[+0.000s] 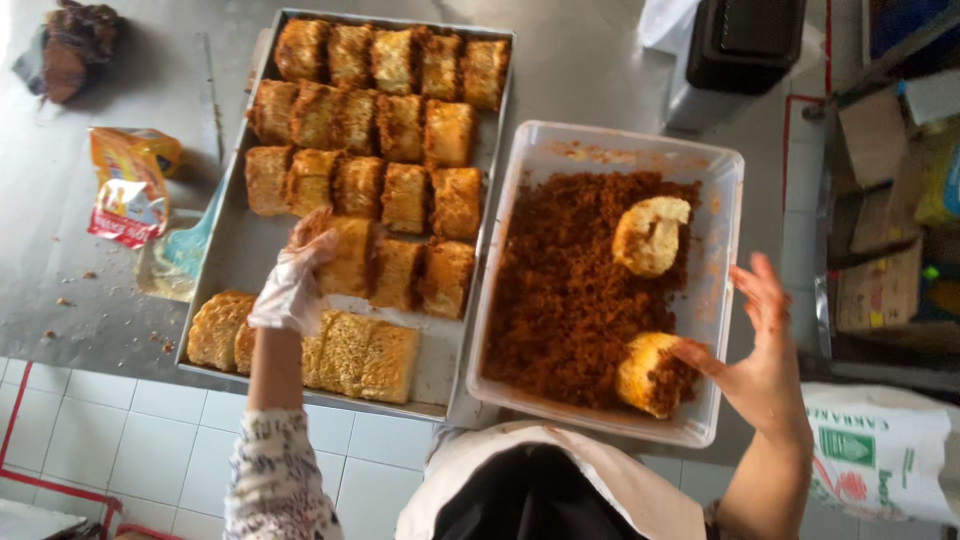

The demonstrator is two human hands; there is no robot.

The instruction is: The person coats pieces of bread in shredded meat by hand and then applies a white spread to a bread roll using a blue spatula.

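Observation:
My left hand, in a thin clear glove, rests on a crumb-coated bread roll in the metal tray. Several coated rolls fill the tray in rows, and plain seeded rolls lie along its near edge. My right hand is bare, fingers spread, its fingertips touching a roll half rolled in brown floss inside the white plastic tub. A second uncoated roll lies on the floss farther back.
A torn orange packet and a pale spatula lie left of the tray on the steel counter. A black container stands at the back. Cardboard boxes and a white printed sack are on the right.

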